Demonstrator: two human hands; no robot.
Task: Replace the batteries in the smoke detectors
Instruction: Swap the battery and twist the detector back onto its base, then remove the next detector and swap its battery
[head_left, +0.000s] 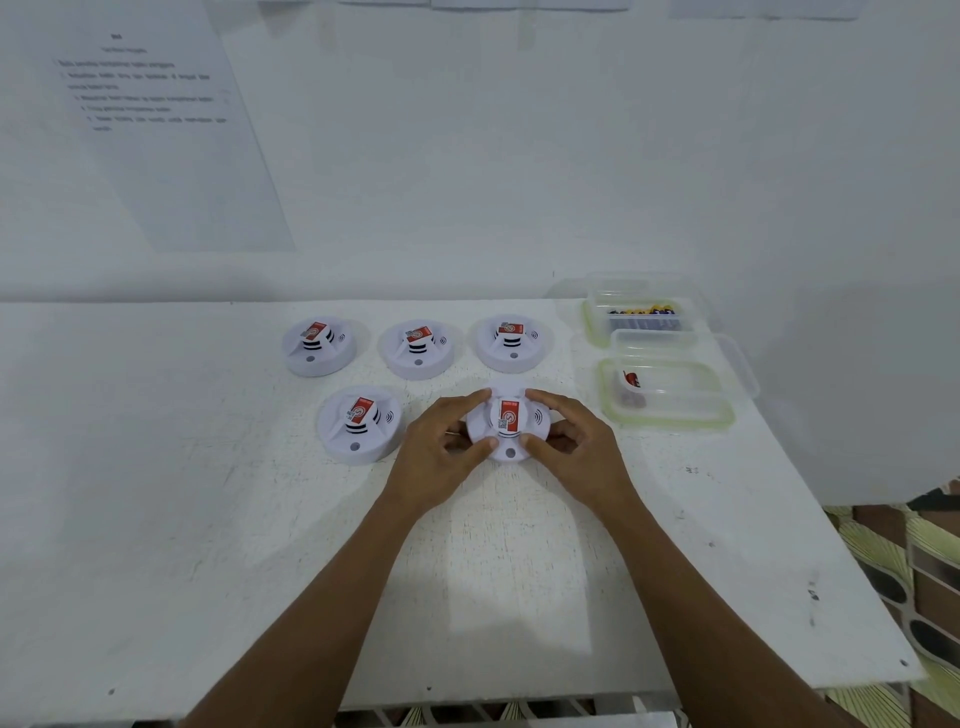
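A white tabletop (208, 467) fills the view, its back edge against a pale wall and its right edge falling away to a patterned floor. Toward the back right corner stand two clear plastic containers: the far container (641, 312) holds a row of batteries, and the near container (670, 395), just in front, holds what looks like one or two used cells at its left end. Five white smoke detectors sit in the middle of the tabletop, three in a back row and two in front. The front left detector (359, 423) stands untouched; the front right detector (509, 422) is the one in hand. The left hand (447, 447) and the right hand (576, 441) clasp its round rim from either side, fingertips and thumbs pressed on the plastic. It is likely light, stiff, smooth plastic, so a firm grip on the rim, clear of the raised centre with its red label, seems best for twisting or turning it over. The near half of the tabletop offers ample open room; the near container, just right of the hands, could be knocked.
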